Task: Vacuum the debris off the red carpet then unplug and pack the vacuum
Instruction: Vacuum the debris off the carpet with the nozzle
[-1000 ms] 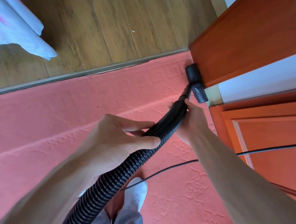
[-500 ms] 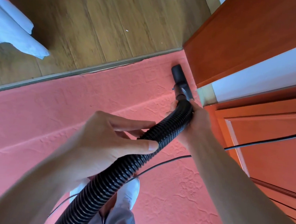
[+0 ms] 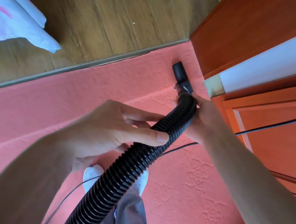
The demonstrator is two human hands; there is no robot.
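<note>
hose (image 3: 128, 173): black, ribbed, flexible; rising from the bottom edge up and to the right, bending at the top into the nozzle; gripped mid-length by the left hand (image 3: 108, 131), thumb laid across the top, and held near the nozzle end by the right hand (image 3: 201, 121).
nozzle (image 3: 181, 75): short, black, smooth; tilted, tip down on the carpet near its far right corner.
carpet (image 3: 33, 118): red-pink, embossed with a raised pattern, lying flat.
cord (image 3: 270, 126): thin, black; strung in from the right edge, hidden behind the right forearm, then passing under the hose toward the lower left.
</note>
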